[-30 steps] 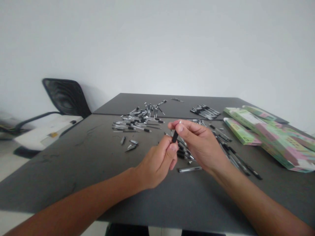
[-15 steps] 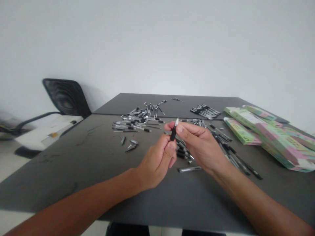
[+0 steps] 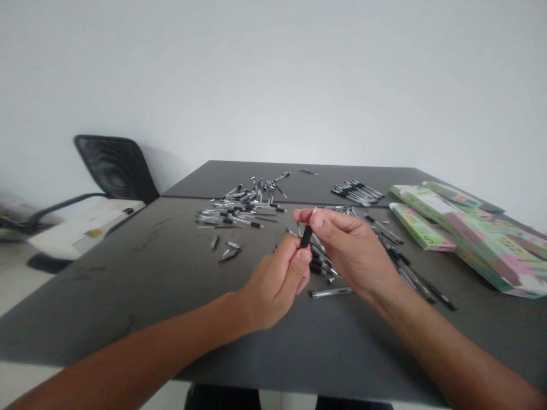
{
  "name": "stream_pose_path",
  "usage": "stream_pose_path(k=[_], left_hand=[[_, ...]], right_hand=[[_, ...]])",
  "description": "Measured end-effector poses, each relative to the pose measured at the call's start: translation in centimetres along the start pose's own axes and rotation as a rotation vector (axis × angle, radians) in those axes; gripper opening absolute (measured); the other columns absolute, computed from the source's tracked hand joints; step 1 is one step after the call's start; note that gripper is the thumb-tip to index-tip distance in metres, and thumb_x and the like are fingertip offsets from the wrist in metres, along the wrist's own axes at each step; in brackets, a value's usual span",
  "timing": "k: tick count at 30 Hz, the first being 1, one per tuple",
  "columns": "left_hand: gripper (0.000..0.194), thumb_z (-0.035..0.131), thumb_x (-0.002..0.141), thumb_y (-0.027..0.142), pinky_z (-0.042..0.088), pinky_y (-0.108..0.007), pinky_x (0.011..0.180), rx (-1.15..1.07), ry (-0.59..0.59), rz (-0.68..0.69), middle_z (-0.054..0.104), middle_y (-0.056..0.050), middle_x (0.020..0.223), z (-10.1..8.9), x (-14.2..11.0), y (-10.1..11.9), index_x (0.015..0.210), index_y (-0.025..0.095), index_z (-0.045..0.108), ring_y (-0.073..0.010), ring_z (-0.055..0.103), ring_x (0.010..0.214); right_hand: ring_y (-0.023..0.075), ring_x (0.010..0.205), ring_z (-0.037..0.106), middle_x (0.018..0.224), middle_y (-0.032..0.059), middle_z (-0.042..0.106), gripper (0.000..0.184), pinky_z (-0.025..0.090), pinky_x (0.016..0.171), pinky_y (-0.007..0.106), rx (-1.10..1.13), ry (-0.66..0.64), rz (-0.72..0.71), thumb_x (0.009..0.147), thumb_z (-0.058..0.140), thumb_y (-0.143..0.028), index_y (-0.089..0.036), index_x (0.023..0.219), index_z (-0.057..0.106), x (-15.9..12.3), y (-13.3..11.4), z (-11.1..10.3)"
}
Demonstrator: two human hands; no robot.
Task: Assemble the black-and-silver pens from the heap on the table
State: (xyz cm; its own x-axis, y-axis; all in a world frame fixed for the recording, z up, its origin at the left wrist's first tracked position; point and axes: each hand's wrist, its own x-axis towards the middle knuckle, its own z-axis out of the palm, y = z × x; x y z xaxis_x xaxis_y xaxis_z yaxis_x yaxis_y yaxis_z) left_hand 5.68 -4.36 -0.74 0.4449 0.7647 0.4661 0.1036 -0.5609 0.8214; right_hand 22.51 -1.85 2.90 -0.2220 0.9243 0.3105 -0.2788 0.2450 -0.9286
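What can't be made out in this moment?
In the head view:
Black pen part: mostly hidden by the left hand and right hand.
Pens beneath them: hidden too.
Green-and-pink boxes: cut off by the right edge, printing too small to read.
Far pen pieces: too small to tell apart.

Our left hand (image 3: 273, 287) and right hand (image 3: 352, 253) stand close together, black pen barrel (image 3: 306, 236) filling gap between them. Below and beyond hands, low spread of black-and-silver pens (image 3: 322, 265) lies in our path; lone silver-and-black pen (image 3: 330, 292) sits just below right hand. Farther left, loose heap of silver-and-black pens (image 3: 239, 212) and short metal pen pieces (image 3: 226, 250). Far right, stacked pink-and-green cardboard boxes (image 3: 482, 245) block our way. We can pass above pens, or over dark grey tabletop (image 3: 128, 296) nearer us.
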Motion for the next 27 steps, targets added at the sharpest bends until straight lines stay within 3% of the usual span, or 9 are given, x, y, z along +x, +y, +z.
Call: stream_pose_path(k=[3, 6, 11, 17, 19, 23, 27], left_hand=[[0.030, 0.032, 0.117, 0.046, 0.037, -0.029, 0.061, 0.001, 0.000, 0.001, 0.051, 0.008, 0.065, 0.0, -0.1, 0.0, 0.104, 0.023, 0.045, -0.0113, 0.048, 0.055], [0.032, 0.031, 0.117, 0.047, 0.038, -0.030, 0.061, -0.002, 0.030, -0.022, 0.050, 0.008, 0.065, 0.1, -0.1, 0.2, 0.104, 0.022, 0.046, -0.0115, 0.047, 0.055], [0.033, 0.031, 0.117, 0.048, 0.038, -0.030, 0.061, -0.015, 0.027, -0.032, 0.049, 0.008, 0.064, 0.1, 0.0, 0.4, 0.101, 0.022, 0.046, -0.0118, 0.047, 0.055], [0.031, 0.032, 0.117, 0.046, 0.038, -0.029, 0.060, -0.010, 0.011, 0.013, 0.049, 0.008, 0.065, 0.1, 0.0, 0.2, 0.104, 0.022, 0.046, -0.0111, 0.047, 0.055], [0.031, 0.033, 0.117, 0.046, 0.038, -0.029, 0.060, -0.015, 0.018, 0.017, 0.049, 0.008, 0.065, 0.0, -0.1, 0.2, 0.104, 0.022, 0.046, -0.0112, 0.047, 0.055], [0.034, 0.031, 0.117, 0.048, 0.038, -0.030, 0.061, -0.015, 0.030, -0.023, 0.049, 0.008, 0.064, 0.1, -0.1, 0.2, 0.101, 0.022, 0.047, -0.0113, 0.048, 0.055], [0.035, 0.031, 0.117, 0.049, 0.038, -0.030, 0.060, -0.013, 0.026, -0.035, 0.049, 0.008, 0.063, 0.1, 0.0, 0.4, 0.101, 0.022, 0.046, -0.0118, 0.047, 0.054]], right_hand=[[0.0262, 0.119, 0.073, 0.113, 0.0024, 0.085, 0.032, 0.049, 0.114, 0.045, 0.032, 0.019, 0.019, 0.083, 0.086, -0.060, -0.032, 0.099, 0.087, 0.1, -0.1, 0.0], [0.0285, 0.132, 0.068, 0.133, 0.0048, 0.080, 0.053, 0.047, 0.118, 0.048, 0.096, -0.092, 0.061, 0.095, 0.063, -0.075, -0.033, 0.120, 0.084, -0.2, -0.8, 0.3], [0.0261, 0.131, 0.069, 0.135, 0.0008, 0.079, 0.028, 0.045, 0.120, 0.047, 0.033, -0.129, 0.032, 0.100, 0.070, -0.053, -0.035, 0.113, 0.086, -0.4, -0.9, 0.3], [0.0240, 0.119, 0.074, 0.111, -0.0007, 0.085, 0.014, 0.048, 0.117, 0.044, 0.005, 0.003, -0.010, 0.086, 0.089, -0.044, -0.033, 0.094, 0.087, 0.1, -0.1, -0.3], [0.0245, 0.119, 0.073, 0.108, -0.0006, 0.085, 0.018, 0.049, 0.115, 0.044, 0.053, -0.002, -0.009, 0.085, 0.088, -0.050, -0.033, 0.092, 0.086, 0.1, -0.3, -0.1], [0.0270, 0.135, 0.066, 0.139, 0.0021, 0.077, 0.044, 0.047, 0.118, 0.048, 0.102, -0.139, 0.041, 0.100, 0.062, -0.067, -0.036, 0.123, 0.082, -0.4, -1.1, 0.5], [0.0275, 0.133, 0.068, 0.140, 0.0021, 0.076, 0.033, 0.046, 0.120, 0.049, -0.017, -0.154, 0.043, 0.102, 0.066, -0.056, -0.035, 0.120, 0.085, -0.5, -1.2, 0.4]])
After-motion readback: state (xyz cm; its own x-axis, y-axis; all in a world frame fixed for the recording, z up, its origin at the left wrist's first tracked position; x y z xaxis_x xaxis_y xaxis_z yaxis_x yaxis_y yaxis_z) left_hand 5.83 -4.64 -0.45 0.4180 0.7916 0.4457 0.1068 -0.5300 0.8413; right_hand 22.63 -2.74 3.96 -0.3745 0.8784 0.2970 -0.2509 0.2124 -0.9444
